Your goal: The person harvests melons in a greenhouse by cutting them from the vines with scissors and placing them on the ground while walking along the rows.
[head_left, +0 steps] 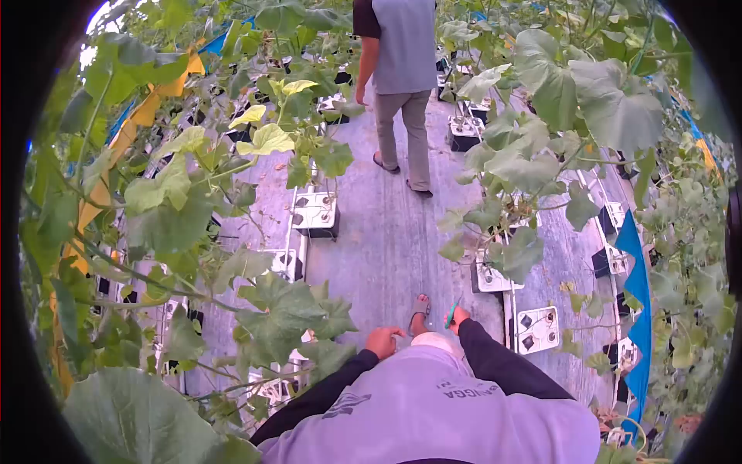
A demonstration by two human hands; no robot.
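My right hand (459,317) is closed round a small green-handled tool (450,314), whose thin tip points up and away from me; it looks like scissors. Low in front of my body, my left hand (383,340) has its fingers curled towards the right, and I cannot make out anything in it. Between the hands my sandalled foot (421,305) shows on the grey ground sheet (371,271). Large green leaves (286,317) hang just to the left of my left hand.
Another person (404,77) stands further up the path, back turned. White-topped planter boxes (315,213) and pipes (508,317) line both sides. Leafy vines crowd left and right, with an orange ribbon (116,155) at left and a blue strip (638,309) at right.
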